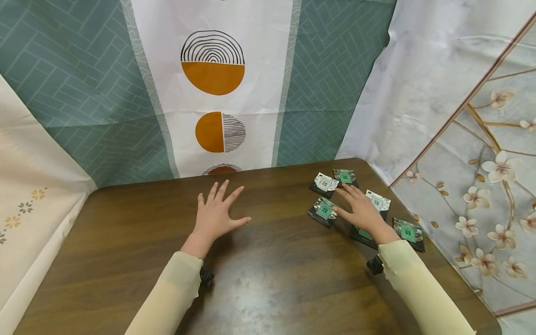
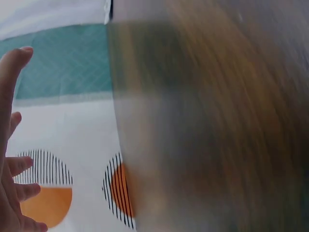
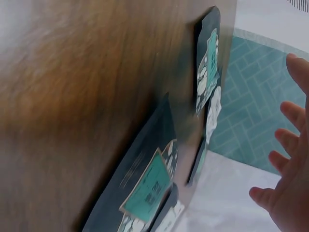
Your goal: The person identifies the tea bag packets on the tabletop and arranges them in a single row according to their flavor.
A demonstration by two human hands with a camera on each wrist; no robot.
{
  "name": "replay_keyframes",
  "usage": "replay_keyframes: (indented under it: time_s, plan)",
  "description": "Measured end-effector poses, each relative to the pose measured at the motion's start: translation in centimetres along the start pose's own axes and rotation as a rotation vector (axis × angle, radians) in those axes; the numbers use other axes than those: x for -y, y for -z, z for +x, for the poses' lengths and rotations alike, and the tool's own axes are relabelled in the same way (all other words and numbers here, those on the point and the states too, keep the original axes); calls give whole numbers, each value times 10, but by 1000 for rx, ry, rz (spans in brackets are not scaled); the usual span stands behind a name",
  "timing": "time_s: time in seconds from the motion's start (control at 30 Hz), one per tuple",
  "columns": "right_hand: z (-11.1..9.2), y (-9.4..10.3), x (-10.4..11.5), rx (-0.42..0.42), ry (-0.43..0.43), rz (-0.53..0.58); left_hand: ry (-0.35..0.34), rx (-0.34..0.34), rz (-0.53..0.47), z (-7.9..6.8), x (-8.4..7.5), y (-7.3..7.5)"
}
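Observation:
My left hand (image 1: 215,216) hovers over the left-centre of the table with fingers spread, holding nothing. Fingers stretched, my right hand (image 1: 362,214) is above a group of small flat black pouches at the table's right side, and it grips none of them. A green-labelled pouch (image 1: 324,211) lies left of its thumb. Beyond the fingertips are a white-labelled pouch (image 1: 324,184) and another green-labelled one (image 1: 345,176). The hand partly covers a second white-labelled pouch (image 1: 379,202), and the wrist overlaps a green-labelled pouch (image 3: 147,186). One more green-labelled pouch (image 1: 409,234) sits right of the wrist.
The brown wooden table (image 1: 268,279) has a patterned green and white cloth (image 1: 259,70) hanging behind its far edge. A floral curtain (image 1: 481,223) runs along the right edge, and a cream cloth (image 1: 37,223) along the left. Both wrists carry small black cameras.

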State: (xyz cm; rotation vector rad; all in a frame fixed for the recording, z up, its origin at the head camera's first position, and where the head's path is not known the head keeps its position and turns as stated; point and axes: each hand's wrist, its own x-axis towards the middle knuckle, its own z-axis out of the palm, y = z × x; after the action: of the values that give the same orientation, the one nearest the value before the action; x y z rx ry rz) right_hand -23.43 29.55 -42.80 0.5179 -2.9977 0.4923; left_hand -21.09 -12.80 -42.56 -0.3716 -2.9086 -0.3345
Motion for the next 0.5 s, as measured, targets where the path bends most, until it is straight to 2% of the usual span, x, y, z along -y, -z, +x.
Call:
replay_keyframes:
  time_s: [0.23,0.5]
  plan:
    - [-10,3,-7,6,-11,-9,-68,11,-45,9,-26,-7]
    - [-29,5,-16,37,-26,-20,-100,75,-93,18,-56,-16]
